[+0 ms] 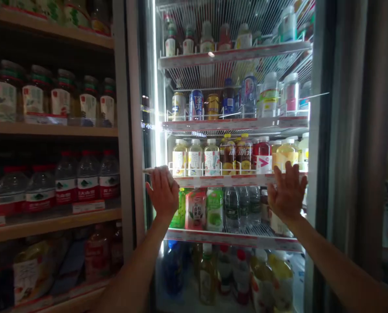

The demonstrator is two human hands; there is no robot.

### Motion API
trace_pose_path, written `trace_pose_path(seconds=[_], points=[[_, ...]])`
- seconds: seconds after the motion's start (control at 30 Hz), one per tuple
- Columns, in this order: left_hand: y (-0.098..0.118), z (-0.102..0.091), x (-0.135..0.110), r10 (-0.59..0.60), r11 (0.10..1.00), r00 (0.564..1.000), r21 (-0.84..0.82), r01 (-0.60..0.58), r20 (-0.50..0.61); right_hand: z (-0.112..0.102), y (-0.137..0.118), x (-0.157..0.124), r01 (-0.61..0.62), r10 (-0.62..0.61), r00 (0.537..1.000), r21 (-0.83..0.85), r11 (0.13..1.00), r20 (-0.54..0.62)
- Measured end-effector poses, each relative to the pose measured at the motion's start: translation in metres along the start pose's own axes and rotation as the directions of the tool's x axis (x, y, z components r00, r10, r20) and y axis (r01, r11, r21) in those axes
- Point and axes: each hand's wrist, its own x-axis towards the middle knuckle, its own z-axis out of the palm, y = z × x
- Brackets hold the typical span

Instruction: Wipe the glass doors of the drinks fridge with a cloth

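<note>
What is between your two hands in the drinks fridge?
In the head view, a white shelf edge runs between the left hand and right hand, with bottled drinks above it and a green-labelled bottle below.

Hand count: two, one left hand (163, 193) and one right hand (287, 191). Wire cooler shelves (236, 125): four. Wooden shelves (50, 129): four. Labeled jars (32, 99): five, front row. Cans (196, 104): three, side by side. Matching pale-labeled bottles (195, 157): three, side by side.
</note>
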Motion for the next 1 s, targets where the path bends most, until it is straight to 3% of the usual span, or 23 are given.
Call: trace_pose_path(seconds=[0.03, 0.1, 0.17, 0.27, 0.33, 0.37, 0.43, 0.53, 0.63, 0.7, 0.73, 0.8, 0.87, 0.93, 1.0], points=[[0.002, 0.001, 0.001, -0.039, 0.999, 0.999, -0.007, 0.039, -0.006, 0.0, -0.001, 0.0, -0.012, 0.012, 1.0, 0.01, 1.0, 0.008], [0.027, 0.006, 0.002, 0.017, 0.999, 1.0, -0.037, -0.016, 0.003, -0.001, -0.002, 0.0, -0.03, 0.029, 0.999, 0.028, 0.999, 0.025], [0.067, 0.012, 0.0, 0.213, 0.975, 0.977, -0.074, -0.21, 0.028, -0.001, -0.002, 0.0, -0.037, 0.036, 0.999, 0.032, 0.999, 0.038], [0.118, 0.019, 0.0, 0.481, 0.872, 0.875, -0.126, -0.473, 0.045, -0.002, -0.001, 0.0, -0.036, 0.035, 0.998, 0.024, 0.999, 0.043], [0.124, 0.019, 0.003, 0.541, 0.836, 0.84, -0.131, -0.532, 0.039, -0.002, 0.0, -0.001, -0.027, 0.025, 0.999, 0.028, 0.999, 0.042], [0.117, 0.019, 0.007, 0.531, 0.844, 0.847, -0.119, -0.523, 0.037, -0.003, 0.0, -0.001, -0.022, 0.02, 0.999, 0.03, 0.999, 0.044], [0.088, 0.015, 0.019, 0.434, 0.899, 0.9, -0.082, -0.43, 0.037, -0.003, 0.001, -0.001, -0.013, 0.011, 0.999, 0.033, 0.999, 0.048], [0.033, 0.008, 0.047, 0.096, 0.995, 0.994, -0.031, -0.095, 0.046, -0.001, 0.0, -0.001, -0.018, 0.017, 0.999, 0.024, 1.0, 0.05], [0.01, 0.006, 0.072, -0.209, 0.978, 0.978, -0.016, 0.209, 0.01, 0.0, 0.0, -0.001, -0.016, 0.015, 1.0, 0.015, 1.0, 0.026], [0.025, 0.01, 0.078, -0.23, 0.973, 0.973, -0.036, 0.229, -0.008, 0.0, -0.001, -0.001, -0.009, 0.008, 1.0, 0.005, 1.0, 0.017], [0.04, 0.013, 0.078, -0.168, 0.984, 0.986, -0.053, 0.168, 0.0, 0.0, -0.001, -0.002, -0.006, 0.006, 1.0, 0.0, 1.0, 0.019], [0.078, 0.02, 0.071, 0.079, 0.992, 0.996, -0.104, -0.073, 0.053, -0.002, -0.001, -0.002, -0.006, 0.007, 1.0, -0.011, 1.0, 0.025], [0.118, 0.026, 0.061, 0.361, 0.924, 0.927, -0.171, -0.341, 0.103, -0.004, -0.001, 0.002, 0.01, -0.009, 1.0, -0.008, 1.0, 0.028], [0.144, 0.029, 0.054, 0.475, 0.872, 0.871, -0.195, -0.449, 0.121, -0.007, -0.002, 0.012, 0.056, -0.056, 0.997, 0.003, 0.998, 0.048], [0.149, 0.027, 0.053, 0.508, 0.855, 0.853, -0.192, -0.482, 0.121, -0.008, -0.002, 0.026, 0.108, -0.108, 0.992, 0.004, 0.994, 0.057]])
